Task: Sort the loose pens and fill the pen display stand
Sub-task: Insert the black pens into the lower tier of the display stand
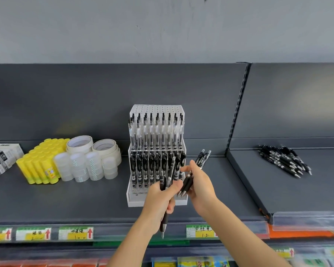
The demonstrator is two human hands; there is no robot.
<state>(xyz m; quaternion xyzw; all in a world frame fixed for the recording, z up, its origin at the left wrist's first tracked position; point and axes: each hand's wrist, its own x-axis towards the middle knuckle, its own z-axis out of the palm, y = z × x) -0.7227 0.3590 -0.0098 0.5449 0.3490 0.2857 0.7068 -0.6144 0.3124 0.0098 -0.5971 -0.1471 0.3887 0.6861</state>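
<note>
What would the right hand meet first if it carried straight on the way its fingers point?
Probably the pens gripped by the left hand, just beyond the right hand's fingertips; behind them, the display stand's lower row. Depth is unclear.

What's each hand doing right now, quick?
Left hand: closed, holding pens, tips down.
Right hand: closed, holding other pens.

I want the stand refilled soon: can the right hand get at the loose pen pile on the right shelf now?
Probably reach it, yes: nothing stands between the right hand and the pile. But it already grips several pens, so grabbing more looks awkward.
</note>
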